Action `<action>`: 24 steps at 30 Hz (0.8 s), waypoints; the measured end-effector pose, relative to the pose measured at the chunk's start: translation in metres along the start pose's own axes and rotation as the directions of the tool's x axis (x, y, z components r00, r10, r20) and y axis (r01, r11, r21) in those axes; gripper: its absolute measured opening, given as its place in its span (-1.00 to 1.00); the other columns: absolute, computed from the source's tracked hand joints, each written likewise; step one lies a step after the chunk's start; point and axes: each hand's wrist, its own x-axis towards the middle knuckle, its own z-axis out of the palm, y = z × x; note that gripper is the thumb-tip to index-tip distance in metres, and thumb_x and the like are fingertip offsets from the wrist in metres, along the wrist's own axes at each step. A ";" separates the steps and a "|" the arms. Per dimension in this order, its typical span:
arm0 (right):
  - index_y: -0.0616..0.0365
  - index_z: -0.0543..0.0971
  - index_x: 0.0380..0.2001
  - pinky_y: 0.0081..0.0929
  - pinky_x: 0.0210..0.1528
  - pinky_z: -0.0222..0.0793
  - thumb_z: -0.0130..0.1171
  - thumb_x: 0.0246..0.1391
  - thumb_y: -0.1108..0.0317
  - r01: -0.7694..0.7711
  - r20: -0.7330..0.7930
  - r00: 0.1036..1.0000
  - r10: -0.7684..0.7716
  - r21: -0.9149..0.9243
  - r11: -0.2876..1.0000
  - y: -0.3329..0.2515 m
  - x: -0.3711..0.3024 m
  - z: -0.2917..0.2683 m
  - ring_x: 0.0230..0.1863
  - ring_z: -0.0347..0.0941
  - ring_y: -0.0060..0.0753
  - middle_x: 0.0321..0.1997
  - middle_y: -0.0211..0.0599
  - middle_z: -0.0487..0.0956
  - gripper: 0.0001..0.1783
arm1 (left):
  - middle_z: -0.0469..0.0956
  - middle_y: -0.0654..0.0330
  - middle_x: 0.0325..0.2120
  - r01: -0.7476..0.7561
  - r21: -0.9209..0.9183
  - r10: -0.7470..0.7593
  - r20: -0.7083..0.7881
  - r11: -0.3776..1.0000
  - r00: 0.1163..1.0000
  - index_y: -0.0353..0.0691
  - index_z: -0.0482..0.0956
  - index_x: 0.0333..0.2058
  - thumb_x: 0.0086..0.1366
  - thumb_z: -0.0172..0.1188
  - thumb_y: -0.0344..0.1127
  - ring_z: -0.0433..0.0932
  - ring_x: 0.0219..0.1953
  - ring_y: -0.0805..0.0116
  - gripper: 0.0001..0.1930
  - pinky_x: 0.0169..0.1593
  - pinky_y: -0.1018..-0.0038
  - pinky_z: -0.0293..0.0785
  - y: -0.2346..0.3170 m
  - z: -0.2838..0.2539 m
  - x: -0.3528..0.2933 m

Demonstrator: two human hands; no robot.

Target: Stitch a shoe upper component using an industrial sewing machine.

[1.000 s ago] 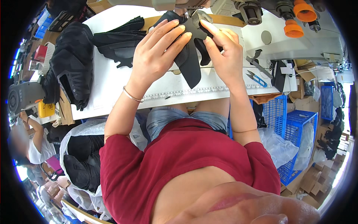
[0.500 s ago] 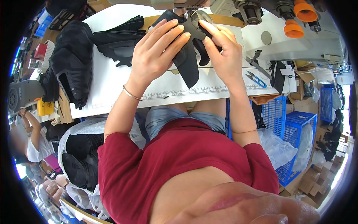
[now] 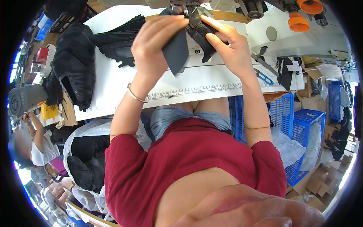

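You're getting bright, even light; fisheye is bending edges, rim is vignetting black, near foreground is blurring.

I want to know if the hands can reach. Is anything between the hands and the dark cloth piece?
No, nothing. The left hand and the right hand both grip the dark fabric piece directly, up at the sewing machine. The fabric pile lies off to the left.

White table [image 3: 113, 90] with a printed ruler strip [image 3: 196, 90] along its near edge; stack of black fabric pieces [image 3: 117, 39] lay at its left part, black garment heap [image 3: 72, 68] draped over the left edge; blue-handled snips [image 3: 264, 78] rested toward the right.
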 end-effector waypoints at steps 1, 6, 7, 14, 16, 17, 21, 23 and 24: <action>-0.07 0.58 0.25 -0.40 -0.08 0.30 0.23 0.25 0.29 -0.011 0.017 1.000 0.010 0.039 0.999 -0.001 0.000 -0.001 -0.36 0.37 -0.35 -0.49 -0.31 0.55 -0.52 | 0.70 0.07 -0.16 -0.059 0.032 0.058 0.011 0.998 0.998 -0.29 0.73 -0.14 0.00 0.32 -0.50 0.68 -0.10 0.07 -0.64 -0.03 0.32 0.63 0.004 0.000 -0.002; -0.06 0.57 0.26 -0.41 -0.12 0.34 0.22 0.25 0.28 -0.118 0.095 0.990 0.104 0.152 0.981 -0.005 0.004 -0.007 -0.34 0.36 -0.34 -0.54 -0.28 0.56 -0.51 | 0.67 0.12 -0.19 -0.307 0.251 0.298 0.072 0.918 0.952 -0.34 0.71 -0.20 -0.01 0.30 -0.50 0.67 -0.06 0.17 -0.68 0.08 0.28 0.69 -0.002 0.014 -0.017; -0.06 0.57 0.26 -0.40 -0.12 0.34 0.23 0.25 0.28 -0.102 0.115 0.989 0.092 0.091 0.991 -0.005 0.005 -0.010 -0.34 0.36 -0.34 -0.54 -0.27 0.57 -0.50 | 0.67 0.12 -0.19 -0.305 0.254 0.297 0.071 0.918 0.952 -0.34 0.71 -0.20 -0.01 0.30 -0.50 0.67 -0.06 0.17 -0.68 0.08 0.28 0.69 -0.002 0.015 -0.017; -0.08 0.56 0.27 -0.34 -0.14 0.35 0.23 0.21 0.28 0.007 0.173 0.985 0.005 -0.071 0.997 -0.003 0.012 -0.019 -0.34 0.36 -0.25 -0.52 -0.25 0.59 -0.47 | 0.67 0.14 -0.20 -0.317 0.342 0.321 0.048 0.884 0.946 -0.30 0.73 -0.21 0.00 0.30 -0.47 0.67 -0.09 0.20 -0.70 0.06 0.28 0.69 0.002 0.020 -0.018; -0.08 0.56 0.27 -0.32 -0.16 0.35 0.24 0.20 0.29 0.036 0.201 0.979 -0.011 -0.117 0.992 -0.007 0.017 -0.023 -0.36 0.36 -0.22 -0.52 -0.22 0.57 -0.47 | 0.67 0.14 -0.19 -0.320 0.357 0.325 0.046 0.877 0.944 -0.30 0.74 -0.22 0.01 0.30 -0.47 0.66 -0.09 0.20 -0.70 0.06 0.28 0.69 0.002 0.020 -0.018; -0.08 0.56 0.27 -0.31 -0.18 0.35 0.24 0.19 0.29 0.062 0.228 0.973 -0.023 -0.164 0.985 -0.008 0.018 -0.025 -0.38 0.36 -0.20 -0.53 -0.20 0.56 -0.46 | 0.66 0.15 -0.18 -0.333 0.363 0.333 0.063 0.870 0.941 -0.29 0.74 -0.22 0.02 0.29 -0.47 0.66 -0.08 0.20 -0.71 0.08 0.29 0.68 0.002 0.020 -0.019; -0.06 0.55 0.27 -0.30 -0.26 0.34 0.24 0.19 0.30 0.051 0.250 0.968 -0.019 -0.121 0.991 -0.011 0.023 -0.030 -0.44 0.35 -0.18 -0.56 -0.17 0.51 -0.46 | 0.66 0.16 -0.17 -0.344 0.391 0.340 0.082 0.854 0.937 -0.26 0.74 -0.23 0.04 0.30 -0.45 0.64 -0.06 0.21 -0.73 0.12 0.28 0.65 0.002 0.022 -0.021; -0.06 0.46 0.37 -0.58 -0.24 0.30 0.25 0.21 0.40 0.043 0.327 0.945 0.030 -0.216 0.975 -0.016 0.025 -0.035 -0.47 0.21 -0.56 -0.64 -0.42 0.39 -0.36 | 0.66 0.17 -0.17 -0.341 0.400 0.337 0.083 0.851 0.938 -0.25 0.74 -0.23 0.04 0.30 -0.44 0.64 -0.06 0.22 -0.74 0.13 0.27 0.64 0.002 0.025 -0.022; -0.06 0.46 0.37 -0.58 -0.24 0.30 0.25 0.21 0.40 0.046 0.331 0.943 0.029 -0.217 0.975 -0.015 0.026 -0.036 -0.47 0.21 -0.56 -0.64 -0.42 0.39 -0.36 | 0.66 0.17 -0.17 -0.340 0.407 0.335 0.086 0.848 0.938 -0.24 0.74 -0.23 0.05 0.30 -0.43 0.64 -0.07 0.22 -0.75 0.14 0.27 0.63 0.002 0.025 -0.023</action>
